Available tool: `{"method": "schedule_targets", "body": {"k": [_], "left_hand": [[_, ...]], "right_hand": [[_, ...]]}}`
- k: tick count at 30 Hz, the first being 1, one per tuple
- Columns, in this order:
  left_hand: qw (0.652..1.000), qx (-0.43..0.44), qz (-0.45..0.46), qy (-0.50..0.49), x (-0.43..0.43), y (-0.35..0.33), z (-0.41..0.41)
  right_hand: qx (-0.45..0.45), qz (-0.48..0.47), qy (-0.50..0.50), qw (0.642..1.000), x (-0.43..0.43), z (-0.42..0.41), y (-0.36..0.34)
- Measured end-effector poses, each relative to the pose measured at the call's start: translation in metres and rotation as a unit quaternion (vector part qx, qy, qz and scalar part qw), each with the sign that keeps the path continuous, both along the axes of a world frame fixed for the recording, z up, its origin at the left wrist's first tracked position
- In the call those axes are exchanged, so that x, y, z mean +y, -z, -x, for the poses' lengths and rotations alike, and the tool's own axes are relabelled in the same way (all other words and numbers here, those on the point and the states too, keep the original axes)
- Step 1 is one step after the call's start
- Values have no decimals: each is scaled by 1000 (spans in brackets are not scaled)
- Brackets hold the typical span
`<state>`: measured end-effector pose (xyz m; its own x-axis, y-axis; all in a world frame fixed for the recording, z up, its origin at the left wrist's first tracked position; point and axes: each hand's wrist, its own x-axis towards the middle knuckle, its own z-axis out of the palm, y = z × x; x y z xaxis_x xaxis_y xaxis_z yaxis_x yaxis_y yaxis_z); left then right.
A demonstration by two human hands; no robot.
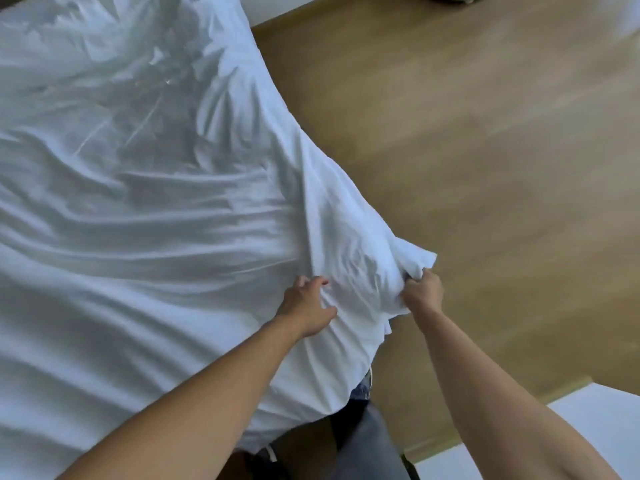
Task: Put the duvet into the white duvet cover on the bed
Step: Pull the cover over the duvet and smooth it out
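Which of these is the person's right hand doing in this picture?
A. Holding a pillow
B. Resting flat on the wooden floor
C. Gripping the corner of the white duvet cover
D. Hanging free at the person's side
C: the right hand has its fingers curled round the bunched corner of the white duvet cover, out over the wooden floor, while the left hand grips the fabric beside it.

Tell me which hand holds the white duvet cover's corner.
The right hand pinches the corner of the white duvet cover; the left hand clutches fabric farther in.
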<state>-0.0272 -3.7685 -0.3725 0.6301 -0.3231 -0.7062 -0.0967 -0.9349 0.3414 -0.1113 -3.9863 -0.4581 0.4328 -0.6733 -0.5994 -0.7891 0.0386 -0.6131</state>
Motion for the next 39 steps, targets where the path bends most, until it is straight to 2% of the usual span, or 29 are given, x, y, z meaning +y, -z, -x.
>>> {"method": "schedule_targets", "body": {"k": [1,3,4,5,6,8,10,11,12,14,15,16,17,18,20,22,24,26,28,29,30,32,34,36,38,39], "left_hand": [[1000,13,-5,7,3,9,0],[999,35,2,15,8,25,1],[999,42,18,18,8,32,0],[998,41,40,24,6,37,1],[997,28,67,27,2,42,1],[990,-23,135,-30,-10,49,-5],[978,-60,170,-108,-24,52,-18],[979,-55,164,-109,-28,55,-25],[988,-26,137,-69,-32,60,-31],[994,72,34,81,-33,73,-35],[984,105,-9,143,-32,81,-35],[977,107,-26,180,-33,87,-39],[979,78,-20,190,-36,92,-49],[983,26,-9,182,-41,96,-64],[975,-116,7,188,-58,101,-100],[944,-233,34,231,-84,105,-139],[906,-268,62,321,-119,114,-174],[866,-248,25,434,-162,130,-196],[825,-192,-79,525,-198,156,-201],[802,-148,-131,564,-210,171,-199],[777,-94,-175,598,-217,186,-196],[741,11,-211,637,-216,211,-186],[739,32,-177,649,-217,222,-183],[758,0,-105,644,-232,214,-187],[771,-105,0,628,-254,196,-195],[776,-176,63,603,-263,188,-196]], "right_hand": [[-24,-66,62,996,-2,0,4],[-45,-260,157,952,-1,1,10],[-42,-336,153,928,2,1,13],[-29,-364,127,922,4,-1,17],[-28,-344,97,934,6,-4,20],[-71,-153,52,984,3,-15,19],[-88,49,45,994,-4,-15,24],[-57,91,33,994,-5,-10,30],[8,66,11,998,-2,-4,39],[154,-31,-15,987,3,8,61],[178,-32,25,983,2,5,68],[156,-15,83,984,-2,-5,71],[113,2,108,988,-5,-18,73],[82,-8,89,993,-3,-34,76],[62,-71,42,995,23,-56,82],[48,-63,40,996,61,-68,91],[45,-9,11,999,79,-71,98],[47,91,-27,994,80,-64,108],[25,251,-31,967,83,-51,107],[12,296,-26,955,91,-45,105],[11,311,-29,950,101,-41,103],[23,266,-53,962,114,-38,105],[63,193,-25,979,112,-38,107],[120,179,16,976,102,-37,105],[138,150,53,978,89,-40,99],[112,148,83,979,79,-41,98]]}}
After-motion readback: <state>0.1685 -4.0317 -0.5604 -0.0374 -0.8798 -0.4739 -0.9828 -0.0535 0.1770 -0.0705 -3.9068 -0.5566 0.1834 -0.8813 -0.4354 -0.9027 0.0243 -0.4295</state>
